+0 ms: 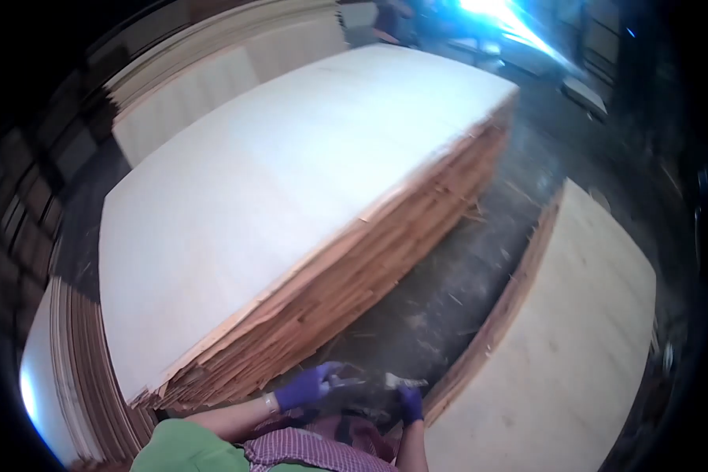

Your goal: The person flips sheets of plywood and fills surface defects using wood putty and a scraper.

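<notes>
My left hand (305, 386), in a purple glove, is at the bottom centre, just off the ragged near edge of a big stack of wood sheets (236, 181). Its fingers are closed around something small and greyish, too blurred to name. To its right, my right hand (411, 403), also gloved in purple, is closed on a small pale object (401, 381) that sticks out above the fingers. The right hand is beside the left edge of a lower sheet stack (558, 330). The two hands are apart.
Dark floor (401, 315) with scattered splinters runs between the stacks. Another sheet stack (189, 94) stands behind, and upright-edged layers (86, 354) lie at the lower left. A person (389, 20) is at the far top, near a bright light.
</notes>
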Demonstrator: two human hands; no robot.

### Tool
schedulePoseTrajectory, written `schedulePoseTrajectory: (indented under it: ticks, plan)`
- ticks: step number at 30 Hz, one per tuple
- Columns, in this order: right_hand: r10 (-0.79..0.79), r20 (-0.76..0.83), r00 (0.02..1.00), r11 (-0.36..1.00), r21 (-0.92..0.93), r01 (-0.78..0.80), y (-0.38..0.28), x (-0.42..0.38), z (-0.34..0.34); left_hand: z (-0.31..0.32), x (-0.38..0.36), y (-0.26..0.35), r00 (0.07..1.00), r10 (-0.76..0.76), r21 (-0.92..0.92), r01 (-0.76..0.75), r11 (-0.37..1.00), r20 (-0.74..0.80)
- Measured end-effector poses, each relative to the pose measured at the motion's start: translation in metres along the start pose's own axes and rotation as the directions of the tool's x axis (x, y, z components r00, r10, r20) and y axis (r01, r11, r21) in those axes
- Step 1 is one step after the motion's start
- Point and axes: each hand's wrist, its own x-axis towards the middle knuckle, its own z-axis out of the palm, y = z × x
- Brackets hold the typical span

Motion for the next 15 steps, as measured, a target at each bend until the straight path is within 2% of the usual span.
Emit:
schedulePoseTrajectory:
  ticks: [2,3,4,5,6,7,8,9,10,11,12,13,14,15]
  plan:
    - [0.089,-0.006,0.996,0.933,0.351,-0.081,-0.022,-0.009,0.029,-0.035,-0.047,-0.033,0.993,-0.119,-0.229,0.111,0.967,-0.023]
    - [0.092,-0.010,0.996,0.937,0.339,-0.083,-0.027,-0.019,0.039,-0.052,-0.072,-0.043,0.993,-0.118,-0.243,0.109,0.964,-0.021]
    - [-0.031,0.050,0.998,0.999,0.011,0.030,-0.030,-0.035,0.048,-0.066,-0.103,-0.056,0.990,-0.129,-0.399,0.094,0.912,-0.063]
    - [-0.132,0.152,0.980,0.937,-0.303,0.173,-0.032,-0.048,0.055,-0.078,-0.128,-0.063,0.984,-0.142,-0.538,0.063,0.841,-0.107]
    - [-0.141,0.140,0.980,0.935,-0.307,0.178,-0.014,-0.044,0.065,-0.087,-0.150,-0.073,0.986,-0.127,-0.538,0.052,0.841,-0.104]
    - [-0.079,0.141,0.987,0.954,0.296,0.034,0.009,-0.028,0.079,-0.095,-0.170,-0.082,0.988,-0.142,-0.724,0.059,0.687,-0.054]
    - [-0.037,0.182,0.983,0.606,0.786,-0.123,0.002,-0.034,0.105,-0.107,-0.189,-0.082,0.989,-0.146,-0.867,0.080,0.491,0.009]
    - [-0.119,0.174,0.978,0.600,0.797,-0.069,0.004,-0.059,0.120,-0.109,-0.206,-0.081,0.982,-0.186,-0.925,0.099,0.367,0.031]
    - [-0.113,0.147,0.983,0.595,0.802,-0.052,-0.022,-0.093,0.153,-0.114,-0.217,-0.084,0.983,-0.175,-0.922,0.119,0.368,0.057]
    - [-0.187,0.073,0.980,0.793,0.600,0.107,-0.050,-0.122,0.190,-0.122,-0.224,-0.087,0.984,-0.119,-0.921,0.163,0.353,0.129]
    - [-0.278,0.023,0.960,0.909,0.330,0.255,-0.074,-0.146,0.224,-0.127,-0.232,-0.090,0.979,-0.055,-0.918,0.202,0.343,0.195]
    - [-0.289,-0.003,0.957,0.906,0.321,0.274,-0.094,-0.173,0.257,-0.128,-0.244,-0.096,0.978,-0.028,-0.916,0.205,0.346,0.208]
    - [-0.307,0.066,0.949,0.697,0.695,0.177,-0.109,-0.201,0.288,-0.125,-0.256,-0.103,0.968,0.022,-0.946,0.239,0.219,0.250]
    - [-0.363,0.127,0.923,0.365,0.931,0.016,-0.120,-0.224,0.313,-0.125,-0.264,-0.106,0.957,0.078,-0.957,0.273,0.094,0.280]
